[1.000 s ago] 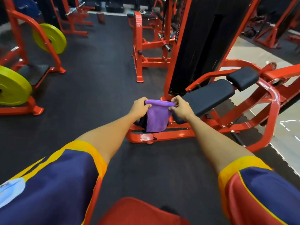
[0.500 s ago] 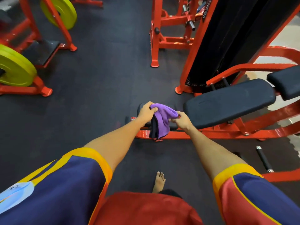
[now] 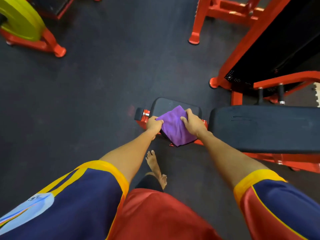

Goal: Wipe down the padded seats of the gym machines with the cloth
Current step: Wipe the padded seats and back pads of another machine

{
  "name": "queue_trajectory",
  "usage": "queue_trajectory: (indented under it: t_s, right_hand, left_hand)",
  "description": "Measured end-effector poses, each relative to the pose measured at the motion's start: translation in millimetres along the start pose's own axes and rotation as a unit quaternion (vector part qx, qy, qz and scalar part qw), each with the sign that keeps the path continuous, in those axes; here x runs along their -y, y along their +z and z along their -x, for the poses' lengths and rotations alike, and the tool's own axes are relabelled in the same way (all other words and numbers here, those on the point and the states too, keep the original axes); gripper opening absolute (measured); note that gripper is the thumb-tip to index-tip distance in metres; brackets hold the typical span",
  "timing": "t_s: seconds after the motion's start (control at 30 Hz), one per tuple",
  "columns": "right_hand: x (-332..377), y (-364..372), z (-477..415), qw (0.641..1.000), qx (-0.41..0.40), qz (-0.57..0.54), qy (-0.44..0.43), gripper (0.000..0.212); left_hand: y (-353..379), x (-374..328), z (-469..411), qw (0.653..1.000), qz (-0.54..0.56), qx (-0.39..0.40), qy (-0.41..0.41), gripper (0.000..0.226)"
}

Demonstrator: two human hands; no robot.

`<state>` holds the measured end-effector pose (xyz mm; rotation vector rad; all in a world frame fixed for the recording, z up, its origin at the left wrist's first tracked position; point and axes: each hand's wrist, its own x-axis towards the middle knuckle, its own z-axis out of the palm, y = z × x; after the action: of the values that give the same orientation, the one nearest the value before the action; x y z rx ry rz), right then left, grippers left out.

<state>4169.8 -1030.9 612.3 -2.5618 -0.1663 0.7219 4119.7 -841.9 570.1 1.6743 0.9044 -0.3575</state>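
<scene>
- The purple cloth (image 3: 174, 126) lies folded flat on the small black seat pad (image 3: 173, 104). It is turned like a diamond, with one corner pointing away from us and the opposite corner hanging past the pad's near edge.
- We judge its long axis to run from far to near, drifting a little to the right as it approaches. That sets it across the pad, whose own length runs left to right.
- Our left hand (image 3: 154, 124) pinches the cloth's left corner with curled fingers.
- Our right hand (image 3: 193, 124) grips the right side, thumb on top and fingers curled over the far edge.
- The hands sit apart with the cloth stretched between them.
- We read this as the start of wiping this pad: the cloth is laid down, and most of the far half of the pad is uncovered.
- The next move likely calls for pressing down and sweeping along the pad's length, with the fold kept flat.
- Just to the right, across a narrow gap, is the long bench pad (image 3: 263, 129) on the same red frame (image 3: 237, 97). It probably comes next.
- A bare foot (image 3: 154, 163) stands on the dark floor (image 3: 103, 84) below the hands, and a yellow weight plate (image 3: 19, 19) sits well apart at far left.
</scene>
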Motion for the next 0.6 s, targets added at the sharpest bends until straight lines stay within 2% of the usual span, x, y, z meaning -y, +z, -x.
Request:
queue_trajectory:
  t_s: [0.1,0.2,0.27,0.5,0.6]
  right_hand:
    - [2,5,-35,0.999,0.036,0.015,0.004,0.032]
    - [5,9,-65,0.995,0.101,0.019,-0.002,0.057]
    - [5,11,-86,0.99,0.137,0.036,-0.022,0.065]
    - [-3,21,-171,0.97,0.177,0.132,-0.105,0.049]
    - [1,34,-209,0.945,0.189,0.196,-0.179,0.041]
  left_hand:
    - [16,15,-36,0.998,0.016,-0.016,-0.052,0.003]
    - [24,33,-65,0.994,0.027,-0.038,-0.104,0.004]
    - [29,39,-79,0.99,0.027,-0.05,-0.126,0.008]
    - [52,28,-93,0.98,0.066,-0.091,-0.162,0.007]
    - [78,57,-108,0.971,0.06,-0.061,-0.224,0.022]
